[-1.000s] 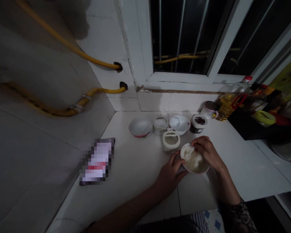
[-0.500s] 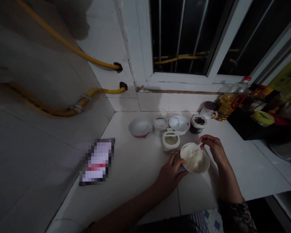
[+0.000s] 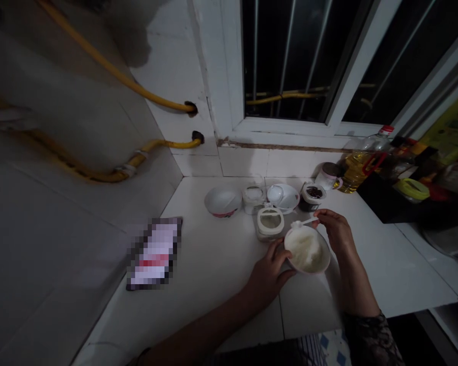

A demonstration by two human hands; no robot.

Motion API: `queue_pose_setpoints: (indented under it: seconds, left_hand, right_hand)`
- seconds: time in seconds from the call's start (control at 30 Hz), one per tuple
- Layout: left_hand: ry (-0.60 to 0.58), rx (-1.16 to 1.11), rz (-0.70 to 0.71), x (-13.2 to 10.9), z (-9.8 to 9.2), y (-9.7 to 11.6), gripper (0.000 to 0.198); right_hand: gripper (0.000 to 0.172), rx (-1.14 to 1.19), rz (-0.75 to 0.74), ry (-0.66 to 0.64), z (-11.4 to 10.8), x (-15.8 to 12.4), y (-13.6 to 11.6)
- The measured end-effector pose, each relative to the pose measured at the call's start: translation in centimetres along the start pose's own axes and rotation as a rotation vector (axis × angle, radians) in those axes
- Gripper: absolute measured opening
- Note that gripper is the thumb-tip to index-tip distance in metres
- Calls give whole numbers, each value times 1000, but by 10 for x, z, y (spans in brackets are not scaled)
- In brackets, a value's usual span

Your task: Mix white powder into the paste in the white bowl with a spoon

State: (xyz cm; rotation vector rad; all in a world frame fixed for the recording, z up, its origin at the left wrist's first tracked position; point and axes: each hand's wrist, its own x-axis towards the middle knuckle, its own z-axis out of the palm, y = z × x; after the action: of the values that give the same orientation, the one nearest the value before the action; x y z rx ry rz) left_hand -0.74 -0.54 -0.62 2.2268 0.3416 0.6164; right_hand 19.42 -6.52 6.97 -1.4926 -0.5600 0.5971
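A white bowl (image 3: 324, 262) with pale, creamy white contents sits on the tiled counter in front of me. My left hand (image 3: 270, 269) grips the bowl's left side, thumb and fingers against its rim. Pinched in my right hand (image 3: 336, 229) is a small white spoon (image 3: 309, 220), held just above the bowl's far rim with a white lump on its end. Close behind the bowl stands a square clear jar (image 3: 270, 226) with a white-framed lid.
Along the back are a white bowl (image 3: 218, 203), a clear jar (image 3: 253, 195), another bowl (image 3: 292, 199), a dark-filled jar (image 3: 312, 195) and a lidded mug (image 3: 328, 176). An oil bottle (image 3: 354, 165) stands right. A blurred-out packet (image 3: 154, 254) lies left.
My right hand has lifted the spoon out of the bowl, and a white lump now shows on its end. My left hand stays on the bowl. The view has shifted slightly.
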Motion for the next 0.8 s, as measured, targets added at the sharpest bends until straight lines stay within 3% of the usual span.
queue_pose_setpoints:
  seconds: [0.1, 0.2, 0.3, 0.37, 0.43, 0.6, 0.7, 0.8]
  left_hand:
    - [-9, 6, -15, 1, -1, 2, 25]
    - [-13, 9, -20, 2, -2, 4, 25]
    - [-14, 9, -16, 2, -2, 5, 25]
    - [-17, 9, -18, 2, -2, 6, 26]
    - [-18, 4, -19, 2, -2, 5, 27]
    - [-31, 10, -39, 2, -3, 4, 27]
    - [-34, 16, -38, 1, -3, 4, 27]
    - [-28, 15, -40, 1, -2, 3, 28]
  right_hand:
    - [14, -85, -163, 3, 14, -4, -4]
    - [15, -291, -421, -27, 30, -13, -6]
    - [18, -617, -755, -231, 40, -21, -6]
    - [22, -759, -891, -375, 43, -24, -7]
    - [24, -771, -918, -369, 39, -25, -8]
    - [18, -582, -732, -72, 7, -21, -12]
    - [21, -602, -626, -115, -11, -19, -9]
    - [18, -725, -642, -202, -12, -18, -4]
